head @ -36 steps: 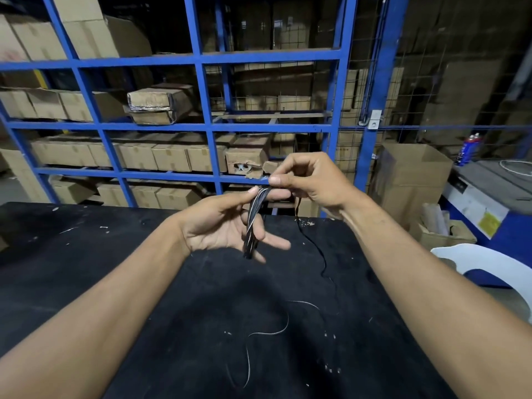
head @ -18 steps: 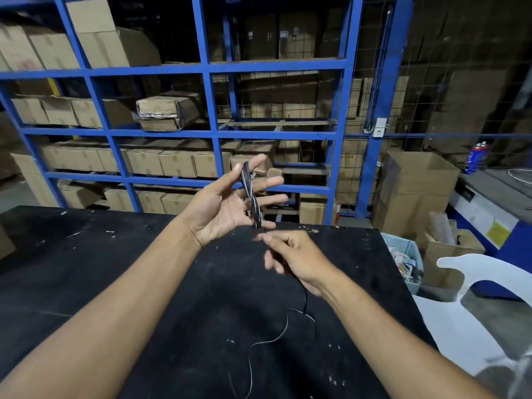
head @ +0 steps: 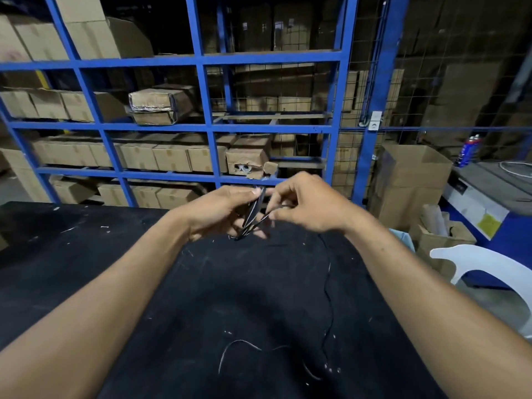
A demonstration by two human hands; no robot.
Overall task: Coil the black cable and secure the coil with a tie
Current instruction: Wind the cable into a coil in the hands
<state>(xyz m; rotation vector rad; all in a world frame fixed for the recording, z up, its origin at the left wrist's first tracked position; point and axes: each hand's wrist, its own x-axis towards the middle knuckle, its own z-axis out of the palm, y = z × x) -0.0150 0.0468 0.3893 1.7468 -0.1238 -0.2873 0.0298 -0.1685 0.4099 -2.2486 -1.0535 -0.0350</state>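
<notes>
A narrow coil of black cable (head: 253, 213) stands roughly upright in my left hand (head: 214, 211), gripped between the thumb and fingers above the black table (head: 144, 283). My right hand (head: 311, 207) is just to its right and pinches a strand of the same cable close to the coil. The loose rest of the cable (head: 328, 298) runs from under my right hand down across the table toward me. A thin pale tie wire (head: 239, 348) lies on the table near the front.
Blue metal racking (head: 201, 128) filled with cardboard boxes stands right behind the table. Right of the table are an open cardboard box (head: 414, 174), a white plastic chair (head: 489, 272) and a machine (head: 483, 191) with a spray can on it.
My right hand has come up from the table to the coil with a strand. My left hand and the coil have dropped lower, and the loose tail now lies further right.
</notes>
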